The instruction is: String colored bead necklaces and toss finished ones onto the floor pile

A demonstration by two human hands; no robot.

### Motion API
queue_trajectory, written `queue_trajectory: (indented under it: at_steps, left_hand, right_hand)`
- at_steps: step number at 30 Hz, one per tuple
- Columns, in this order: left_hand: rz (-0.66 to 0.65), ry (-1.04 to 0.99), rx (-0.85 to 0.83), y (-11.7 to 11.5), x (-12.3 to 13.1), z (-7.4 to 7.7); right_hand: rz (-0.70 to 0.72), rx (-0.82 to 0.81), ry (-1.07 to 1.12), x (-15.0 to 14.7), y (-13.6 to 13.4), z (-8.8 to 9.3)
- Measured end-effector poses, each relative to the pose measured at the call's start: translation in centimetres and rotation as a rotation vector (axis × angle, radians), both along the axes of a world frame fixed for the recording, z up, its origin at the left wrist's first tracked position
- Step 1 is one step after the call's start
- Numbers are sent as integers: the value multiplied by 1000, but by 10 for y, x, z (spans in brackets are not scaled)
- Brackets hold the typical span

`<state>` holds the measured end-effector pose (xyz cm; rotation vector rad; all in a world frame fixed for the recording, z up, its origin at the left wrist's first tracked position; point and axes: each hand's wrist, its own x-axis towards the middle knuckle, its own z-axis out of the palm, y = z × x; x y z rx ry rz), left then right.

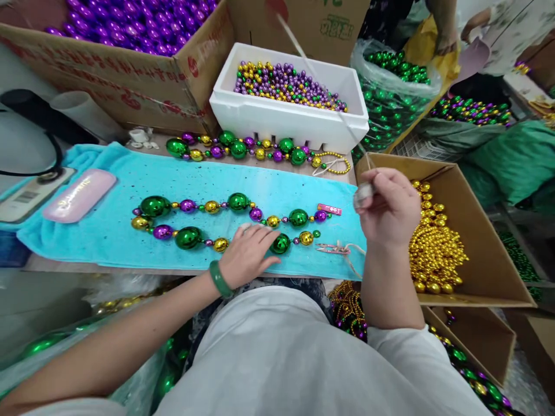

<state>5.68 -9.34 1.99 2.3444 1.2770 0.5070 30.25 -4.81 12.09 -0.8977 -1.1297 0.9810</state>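
A bead string of green, purple and gold balls lies in a long loop on the blue towel. My left hand, with a green bangle at the wrist, rests flat over its lower row, fingers stretched out, covering some beads. Raised beyond the towel's right end, my right hand is closed in a pinch. From it a long thin pale strand runs up and to the left; whether thread or needle I cannot tell. Something whitish wraps a fingertip. Small thread snips lie by the string's right end.
Behind the towel lies a finished-looking bead string, before a white foam box of small beads. Cartons hold purple beads and gold beads. A pink case lies left. Another person's hand shows at the back right.
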Motion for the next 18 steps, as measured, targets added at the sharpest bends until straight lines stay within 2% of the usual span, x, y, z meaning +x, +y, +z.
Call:
queue_trajectory:
  at_steps: [4,6,8,11,18]
  left_hand:
    - [200,238,184,-22,-55,-38]
    - [261,290,243,-21,-82,-51]
    - [262,322,272,-13,-104,-58]
    - [219,347,282,9,-125,-59]
    - [94,244,255,78,-156,-43]
  right_hand:
    - [-63,55,68,20,0,8]
    - [-106,52,79,28,0,8]
    - [-149,28,84,37,0,5]
    - [-198,-26,87,50,0,-3]
    - [-208,-214,15,70,-11,-29]
